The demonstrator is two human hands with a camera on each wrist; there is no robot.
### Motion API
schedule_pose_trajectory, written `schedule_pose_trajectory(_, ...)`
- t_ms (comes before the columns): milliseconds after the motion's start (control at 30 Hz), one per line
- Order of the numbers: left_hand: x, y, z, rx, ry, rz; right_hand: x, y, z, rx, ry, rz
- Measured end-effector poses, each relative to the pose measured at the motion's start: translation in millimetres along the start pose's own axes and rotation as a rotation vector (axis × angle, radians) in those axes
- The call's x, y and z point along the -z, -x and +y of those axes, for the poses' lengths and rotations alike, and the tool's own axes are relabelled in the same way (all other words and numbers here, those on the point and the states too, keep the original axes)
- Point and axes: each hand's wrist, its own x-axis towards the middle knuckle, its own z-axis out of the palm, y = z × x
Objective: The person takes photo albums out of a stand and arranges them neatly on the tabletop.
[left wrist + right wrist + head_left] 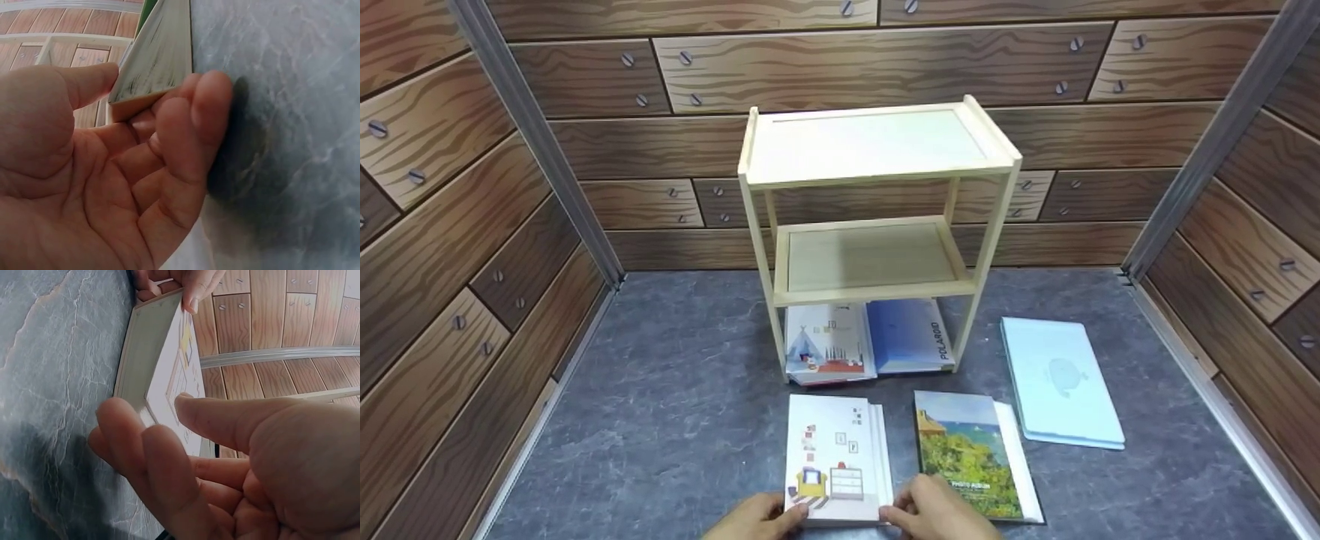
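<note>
A white photo album (834,450), its cover drawn with a yellow armchair and a chest of drawers, lies on the floor in front of a small shelf. My left hand (757,517) grips its near left corner, thumb on the cover and fingers against the edge. At the near right corner, my right hand (936,511) pinches the same album, thumb on top. In the left wrist view the page edges of the album (154,53) sit between thumb and curled fingers. The right wrist view shows the right thumb (225,417) over the cover, fingers along the side.
A wooden three-tier shelf (877,294) stands behind. On its bottom level lie a white tent-cover album (825,341) and a blue POLAROID album (907,337). To the right are a landscape photo album (964,450) and a pale blue book (1065,382). Wood-patterned walls (885,71) enclose the floor.
</note>
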Motion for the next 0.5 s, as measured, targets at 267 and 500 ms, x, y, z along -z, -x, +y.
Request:
schedule_pose_trajectory(267,9.0,4.9,5.0,-0.025,-0.026,0.007,9,31.6,-48,-0.018,0.017,-0.008)
schedule_pose_trajectory(500,21.2,55.1,75.4,-0.102,-0.089,0.074,13,36.9,-59,-0.014,0.055,-0.037)
